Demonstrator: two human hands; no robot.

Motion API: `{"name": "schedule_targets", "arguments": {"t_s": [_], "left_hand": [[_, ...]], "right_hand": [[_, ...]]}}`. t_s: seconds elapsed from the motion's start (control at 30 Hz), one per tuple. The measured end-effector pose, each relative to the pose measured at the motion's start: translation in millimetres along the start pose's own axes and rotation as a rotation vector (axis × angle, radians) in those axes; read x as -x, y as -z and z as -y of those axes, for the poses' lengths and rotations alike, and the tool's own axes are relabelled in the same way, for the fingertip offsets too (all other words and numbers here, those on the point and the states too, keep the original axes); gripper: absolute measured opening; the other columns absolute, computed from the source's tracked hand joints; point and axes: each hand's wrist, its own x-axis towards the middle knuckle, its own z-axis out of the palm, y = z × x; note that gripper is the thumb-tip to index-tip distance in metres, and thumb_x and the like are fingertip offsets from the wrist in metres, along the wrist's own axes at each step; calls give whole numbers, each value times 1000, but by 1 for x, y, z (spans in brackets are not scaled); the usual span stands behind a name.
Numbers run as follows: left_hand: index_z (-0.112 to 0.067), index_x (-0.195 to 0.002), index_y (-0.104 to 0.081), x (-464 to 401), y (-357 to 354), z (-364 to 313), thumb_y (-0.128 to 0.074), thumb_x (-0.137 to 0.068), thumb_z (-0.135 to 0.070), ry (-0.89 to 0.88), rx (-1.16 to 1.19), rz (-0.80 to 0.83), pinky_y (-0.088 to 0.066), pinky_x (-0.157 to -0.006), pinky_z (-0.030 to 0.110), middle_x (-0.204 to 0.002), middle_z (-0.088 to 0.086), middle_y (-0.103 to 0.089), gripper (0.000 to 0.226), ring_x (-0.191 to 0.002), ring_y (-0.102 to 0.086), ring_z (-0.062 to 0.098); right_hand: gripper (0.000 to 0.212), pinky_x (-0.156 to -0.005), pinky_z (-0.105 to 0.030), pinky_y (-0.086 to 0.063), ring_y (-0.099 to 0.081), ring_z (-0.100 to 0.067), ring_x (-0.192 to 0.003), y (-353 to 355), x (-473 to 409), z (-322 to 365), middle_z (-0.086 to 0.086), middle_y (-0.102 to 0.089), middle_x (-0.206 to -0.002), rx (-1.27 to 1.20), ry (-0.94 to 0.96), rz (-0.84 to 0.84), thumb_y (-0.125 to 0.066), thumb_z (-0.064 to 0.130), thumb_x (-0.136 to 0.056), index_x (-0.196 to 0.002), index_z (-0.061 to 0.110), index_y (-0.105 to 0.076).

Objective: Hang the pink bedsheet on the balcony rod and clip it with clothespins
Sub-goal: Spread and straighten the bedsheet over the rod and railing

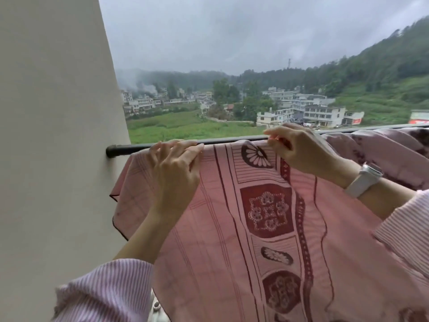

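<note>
Hanging: the pink bedsheet (267,217) is draped over the balcony rod (130,148), its top fold lying along the rod from just beside the rod's wall end toward the right edge of the view.
Left grip: the left hand (173,169) is laid on the sheet's top fold at the rod; the fingers are bent over the fold, and the fingertips (197,147) are set on the cloth. Whether the cloth is pinched or only pressed cannot be told.
Right grip: the right hand (299,148) is closed in a pinch on the top fold of the sheet, thumb and forefinger brought together on a raised bit of cloth at the rod. A small reddish shape is seen between the fingers; what it is cannot be told.
Writing: no readable brand or lettering is shown; the sheet is printed with dark red flower medallions and stripes.
Left arm pose: the forearm is raised from the lower left toward the rod, a pink striped sleeve (104,291) pushed back near the elbow.
Right arm pose: the forearm is brought in from the right edge, wrist bent down to the rod, a white watch (364,180) worn on the wrist.
Rod mount: the rod's left end is fixed to the pale wall (53,135).
Far right: a second pinkish cloth (380,147) is bunched over the rod beyond the right hand.
</note>
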Motion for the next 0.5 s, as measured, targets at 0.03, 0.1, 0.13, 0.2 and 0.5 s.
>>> {"name": "schedule_targets", "arguments": {"t_s": [0.03,0.1,0.13,0.2,0.5], "left_hand": [[-15,-99,-69,0,-5,-10,-61,-83,-21,-48,-9,-10,-26,-96,39,-104,0,-69,19,-100,-59,23],[-11,-103,-67,-1,-18,-35,-65,-80,-17,-132,30,21,-25,-98,39,-109,5,-67,24,-103,-59,24],[-10,-107,-65,-2,-25,-49,-66,-80,-19,-147,54,63,-25,-100,39,-112,6,-66,28,-106,-58,24],[-10,-116,-60,-3,-40,-77,-63,-84,-25,-134,93,166,-22,-104,39,-121,6,-61,35,-114,-53,22],[-18,-115,-61,-35,-101,-180,-57,-83,-44,-103,122,288,-26,-101,36,-114,-2,-64,41,-106,-56,18]], "right_hand": [[28,-77,-33,-49,-59,-18,-86,5,13,-10,-7,-64,-110,32,-21,-11,-50,25,-91,-115,12,-59],[30,-86,-42,-47,-59,-25,-96,14,35,-30,-8,-63,-112,89,-54,-44,-48,25,-92,-117,12,-57],[30,-90,-43,-45,-58,-27,-99,19,42,-38,-8,-63,-112,116,-50,-56,-47,25,-92,-117,11,-56],[28,-94,-40,-38,-55,-27,-102,27,53,-55,-8,-63,-111,176,-29,-79,-50,23,-92,-117,11,-56],[30,-91,-41,-42,-59,-27,-101,76,74,-142,-6,-65,-109,112,0,-62,-66,19,-82,-110,11,-62]]}}
